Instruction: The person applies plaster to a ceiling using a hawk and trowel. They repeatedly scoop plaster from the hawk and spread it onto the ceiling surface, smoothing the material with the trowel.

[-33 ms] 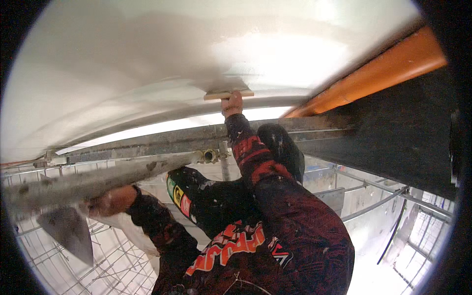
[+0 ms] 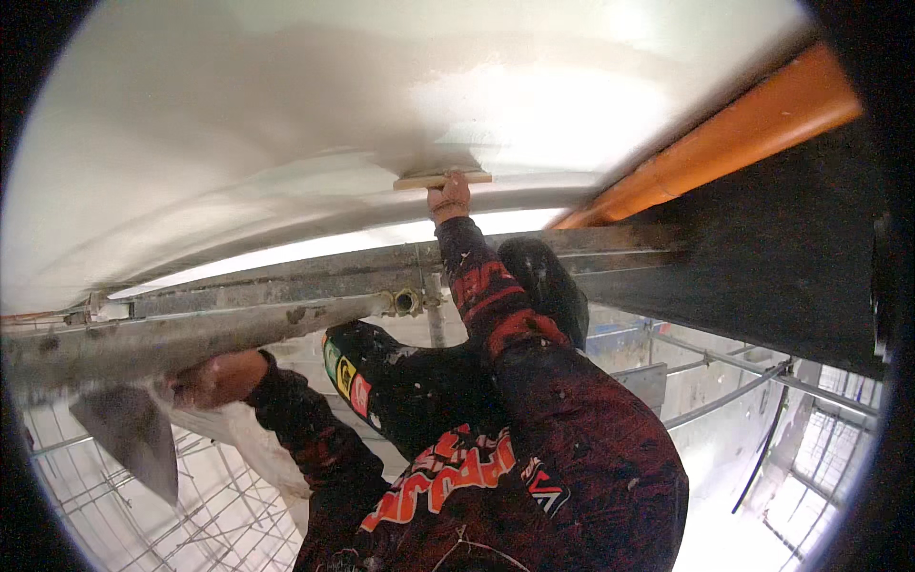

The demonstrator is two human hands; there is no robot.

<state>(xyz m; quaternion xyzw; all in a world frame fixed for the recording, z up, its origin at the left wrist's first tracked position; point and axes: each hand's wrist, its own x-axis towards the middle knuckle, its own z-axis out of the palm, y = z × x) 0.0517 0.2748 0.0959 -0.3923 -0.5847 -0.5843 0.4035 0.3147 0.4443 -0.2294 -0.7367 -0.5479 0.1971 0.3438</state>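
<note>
My right hand (image 2: 450,195) reaches forward and is closed on a wide scraper with a pale wooden back (image 2: 415,181). The scraper's thin blade lies against the smooth white curved surface (image 2: 315,105), which is damp grey in patches. Low on the left, my left hand (image 2: 214,379) is closed beside a thick grey pipe (image 2: 257,324). A grey pointed trowel (image 2: 129,434) hangs from it with the tip down. Its handle is mostly hidden in the fingers, and that hand is a little blurred.
An orange pipe (image 2: 724,133) slants along the right above a dark panel (image 2: 734,257). A metal beam (image 2: 286,281) crosses ahead of my knees. Scaffold tubes (image 2: 724,391) stand lower right, and a wire grid (image 2: 219,505) shows below left.
The thick pipe, my left hand and the trowel appear slightly higher. My right hand and the scraper have hardly shifted.
</note>
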